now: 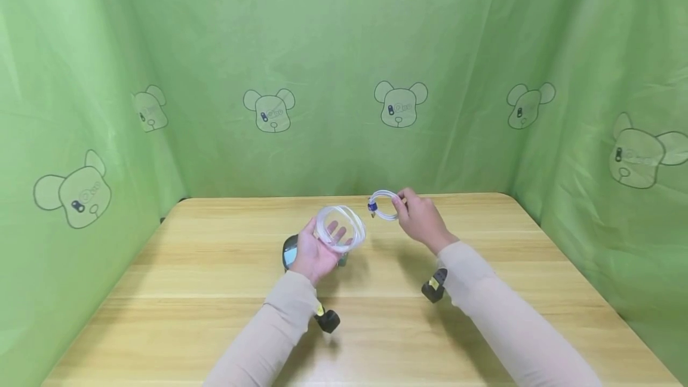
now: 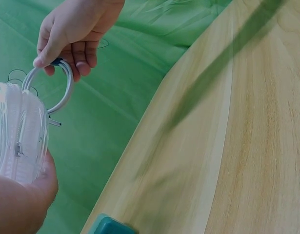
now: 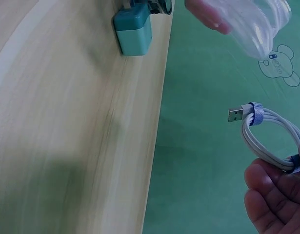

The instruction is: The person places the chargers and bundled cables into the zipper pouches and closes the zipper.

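Observation:
My left hand (image 1: 314,258) is palm up and holds a clear round zip case (image 1: 357,233), its fingers showing through the plastic. A zipper pull shows on the side of the case in the left wrist view. To the right, my right hand (image 1: 424,221) pinches a coiled white USB cable (image 3: 253,141) by one side of its loop. Two straps bind the coil, a purple-blue one by the metal USB plug (image 3: 235,115) and a dark one at the fingers. Both things are held up off the table, a short gap apart in the head view.
Below the left hand, a dark rounded object (image 1: 289,245) with a light blue face stands on the wooden table (image 1: 215,315). A teal two-tone block (image 3: 133,36) sits near the table's edge. Green curtains (image 1: 333,154) with printed bear heads enclose the back and sides.

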{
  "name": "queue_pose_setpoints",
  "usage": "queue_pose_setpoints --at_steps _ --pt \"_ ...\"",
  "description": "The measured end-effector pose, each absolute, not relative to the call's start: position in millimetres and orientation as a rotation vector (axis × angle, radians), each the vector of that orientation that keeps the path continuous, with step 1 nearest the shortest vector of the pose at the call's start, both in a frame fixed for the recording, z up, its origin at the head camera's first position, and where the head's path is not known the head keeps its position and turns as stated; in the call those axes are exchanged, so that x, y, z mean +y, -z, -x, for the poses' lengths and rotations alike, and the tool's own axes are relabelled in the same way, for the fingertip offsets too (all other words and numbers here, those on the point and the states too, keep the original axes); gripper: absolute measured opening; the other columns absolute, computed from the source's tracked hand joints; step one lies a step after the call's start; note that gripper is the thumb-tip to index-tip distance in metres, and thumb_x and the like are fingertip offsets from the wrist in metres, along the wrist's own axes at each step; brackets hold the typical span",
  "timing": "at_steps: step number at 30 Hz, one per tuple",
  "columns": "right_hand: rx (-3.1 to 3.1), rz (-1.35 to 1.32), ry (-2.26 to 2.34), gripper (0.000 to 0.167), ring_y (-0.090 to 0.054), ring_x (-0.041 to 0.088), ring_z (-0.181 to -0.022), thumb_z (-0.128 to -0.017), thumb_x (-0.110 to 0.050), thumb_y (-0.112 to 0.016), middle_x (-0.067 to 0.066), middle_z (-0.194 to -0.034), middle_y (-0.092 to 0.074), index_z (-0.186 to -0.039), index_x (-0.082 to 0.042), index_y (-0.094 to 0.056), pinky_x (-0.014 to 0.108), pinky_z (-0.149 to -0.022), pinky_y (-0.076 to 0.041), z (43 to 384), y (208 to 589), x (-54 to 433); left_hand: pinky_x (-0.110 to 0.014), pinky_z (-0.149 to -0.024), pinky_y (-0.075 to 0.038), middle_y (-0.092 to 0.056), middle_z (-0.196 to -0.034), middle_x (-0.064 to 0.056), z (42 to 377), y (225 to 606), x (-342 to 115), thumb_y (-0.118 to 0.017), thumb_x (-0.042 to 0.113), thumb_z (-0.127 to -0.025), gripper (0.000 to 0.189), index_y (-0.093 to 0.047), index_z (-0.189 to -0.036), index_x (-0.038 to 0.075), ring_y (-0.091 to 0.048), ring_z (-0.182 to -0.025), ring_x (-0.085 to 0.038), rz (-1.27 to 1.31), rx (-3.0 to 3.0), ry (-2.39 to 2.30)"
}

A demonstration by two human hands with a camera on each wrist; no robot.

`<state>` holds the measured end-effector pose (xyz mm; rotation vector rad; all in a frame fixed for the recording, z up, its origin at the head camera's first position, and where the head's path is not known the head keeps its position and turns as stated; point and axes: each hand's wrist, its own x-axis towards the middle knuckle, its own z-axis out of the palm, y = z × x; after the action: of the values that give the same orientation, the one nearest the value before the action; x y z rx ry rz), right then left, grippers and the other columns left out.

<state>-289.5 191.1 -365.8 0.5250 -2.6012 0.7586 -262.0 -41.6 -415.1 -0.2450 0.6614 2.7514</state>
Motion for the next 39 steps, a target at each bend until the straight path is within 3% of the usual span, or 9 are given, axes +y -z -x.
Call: queue_pose_setpoints --at_steps 11,16,26,39 --pt "-2.578 -0.533 -0.804 0.026 -0.052 0.017 -0.053 -0.103 -0.02 -0.047 0.01 -0.073 -0.061 -0.105 0.004 -0.057 0.029 -0.046 -0.047 285 357 187 -0.05 -0.112 -0.029 -0.027 -0.153 -0.013 261 413 -38 -0.029 0.042 -0.104 0.053 -0.027 -0.151 0.015 -0.029 -0.136 -0.03 0.262 0.636 -2.764" --pt "-2.548 -0.551 -0.8 0.025 -0.05 0.016 -0.05 -0.103 -0.019 -0.048 0.009 -0.07 -0.06 -0.104 0.004 -0.057 0.029 -0.044 -0.045 284 353 186 -0.051 -0.111 -0.031 -0.027 -0.152 -0.015 261 411 -37 -0.029 0.042 -0.104 0.056 -0.024 -0.151 0.011 -0.028 -0.137 -0.031 0.261 0.646 -2.76" --pt "-2.532 -0.567 -0.807 0.024 -0.049 0.015 -0.049 -0.102 -0.019 -0.049 0.009 -0.07 -0.06 -0.104 0.004 -0.057 0.029 -0.043 -0.045 282 350 184 -0.052 -0.114 -0.026 -0.024 -0.154 -0.013 265 413 -35 -0.03 0.041 -0.104 0.055 -0.025 -0.152 0.015 -0.022 -0.141 -0.031 0.258 0.616 -2.769" --pt "-2.507 -0.588 -0.851 0.023 -0.053 0.016 -0.053 -0.102 -0.018 -0.049 0.01 -0.072 -0.062 -0.102 0.003 -0.057 0.029 -0.045 -0.048 276 343 180 -0.052 -0.114 -0.026 -0.028 -0.151 -0.012 266 413 -34 -0.03 0.04 -0.104 0.051 -0.029 -0.15 0.018 -0.029 -0.136 -0.031 0.262 0.639 -2.782"
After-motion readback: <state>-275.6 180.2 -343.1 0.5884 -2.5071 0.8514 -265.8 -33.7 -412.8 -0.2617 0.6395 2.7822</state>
